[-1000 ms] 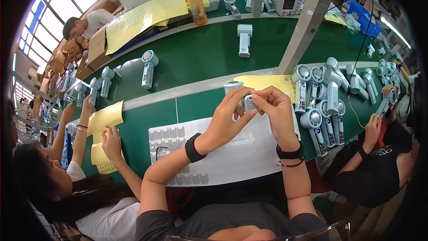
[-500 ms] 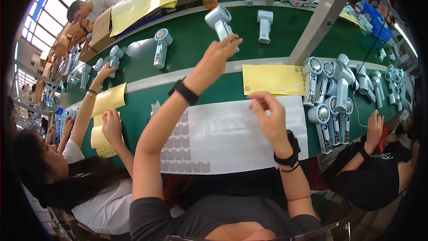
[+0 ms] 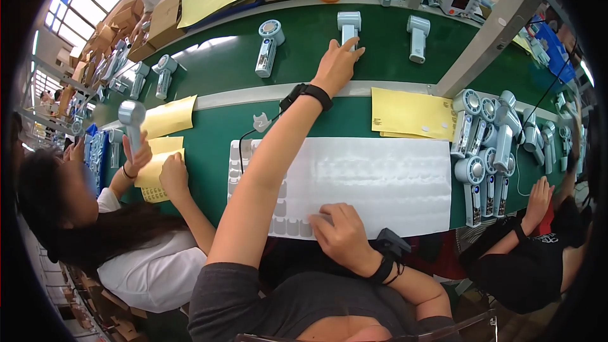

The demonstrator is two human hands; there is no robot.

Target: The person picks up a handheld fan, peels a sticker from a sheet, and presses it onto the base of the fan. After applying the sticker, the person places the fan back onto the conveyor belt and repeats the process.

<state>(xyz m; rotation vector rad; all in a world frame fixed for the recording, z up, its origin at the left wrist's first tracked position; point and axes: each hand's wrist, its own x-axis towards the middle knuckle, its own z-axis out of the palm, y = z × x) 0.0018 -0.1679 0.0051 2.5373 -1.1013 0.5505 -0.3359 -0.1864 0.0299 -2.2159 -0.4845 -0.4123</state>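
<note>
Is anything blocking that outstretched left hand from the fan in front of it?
Nothing visible blocks it. The left hand is right at the handle end of the pale fan on the green surface. The fan farther left and the fan farther right both lie apart from it.

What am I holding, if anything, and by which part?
Your left grip touches the handle of a handheld fan; whether it holds it can't be told. Your right grip is over the white sheet; any hold is unclear.
</note>
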